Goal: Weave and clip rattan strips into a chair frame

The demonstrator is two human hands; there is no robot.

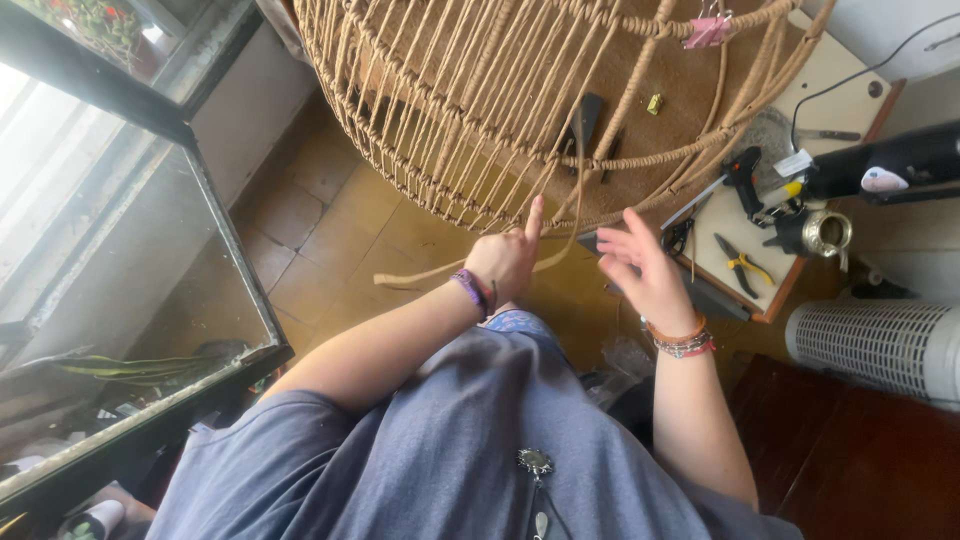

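My left hand [508, 258] is clenched on a flat cane strand [440, 270], index finger up against the lower rim of the woven basket frame [480, 110], which overhangs the desk's [740, 270] near-left edge. Right hand [645, 270] is released, fingers spread, holding nothing, just beside it. Risk imo: the strand could kink or slip from my grip w/ no second hand steadying it, loosening the weave

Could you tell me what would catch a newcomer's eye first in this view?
The big woven rattan dome fills the top of the view, with a pink clip on its rim. Just below it, the left hand grips a loose rattan strand, and the right hand is open beside it. Yellow-handled pliers lie on the workboard at right.
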